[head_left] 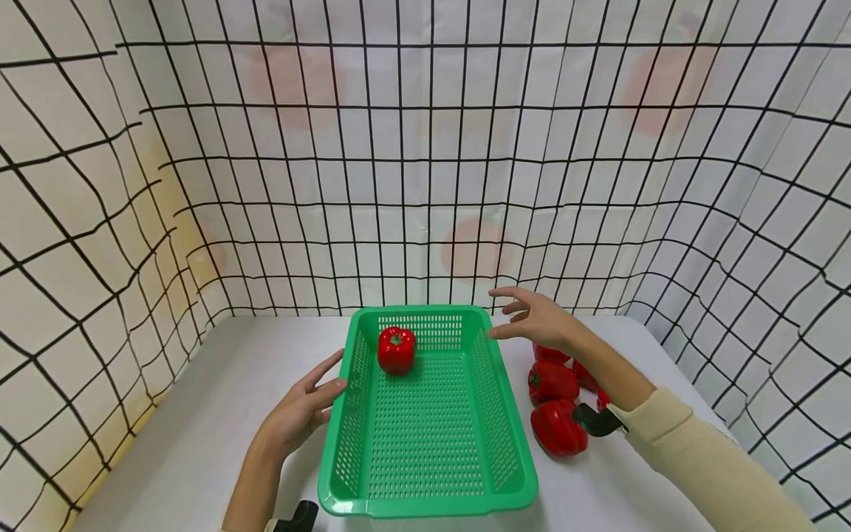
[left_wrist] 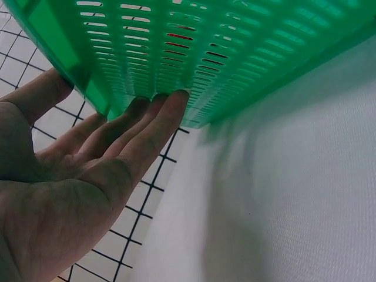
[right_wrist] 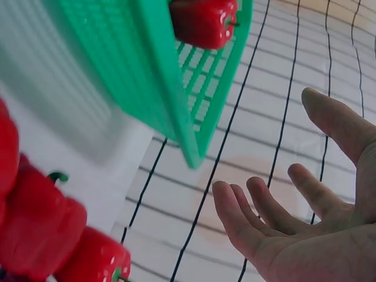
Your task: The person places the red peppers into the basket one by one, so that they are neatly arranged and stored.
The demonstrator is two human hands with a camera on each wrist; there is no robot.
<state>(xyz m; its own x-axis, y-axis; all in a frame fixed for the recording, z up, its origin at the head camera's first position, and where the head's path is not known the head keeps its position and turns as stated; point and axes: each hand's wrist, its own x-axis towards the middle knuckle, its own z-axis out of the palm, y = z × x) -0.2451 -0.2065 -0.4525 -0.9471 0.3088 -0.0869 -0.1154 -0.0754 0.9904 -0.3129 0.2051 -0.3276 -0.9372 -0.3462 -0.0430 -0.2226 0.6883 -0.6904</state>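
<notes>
A green perforated plastic basket (head_left: 425, 428) stands on the white table, with one red bell pepper (head_left: 396, 351) in its far left corner. My left hand (head_left: 302, 406) rests against the basket's left side, thumb at the rim; in the left wrist view its straight fingers (left_wrist: 150, 132) touch the slotted wall. My right hand (head_left: 532, 318) is raised beside the basket's far right corner, fingers spread and holding nothing. In the right wrist view this hand (right_wrist: 305, 217) is apart from the rim. Several red bell peppers (head_left: 558, 428) lie under and beside my right forearm.
Black wire grid walls (head_left: 432, 159) backed by white sheeting enclose the table on the left, back and right. The white tabletop (head_left: 219, 399) extends on both sides of the basket. A black strap piece (head_left: 598, 420) sits at my right wrist, over the peppers.
</notes>
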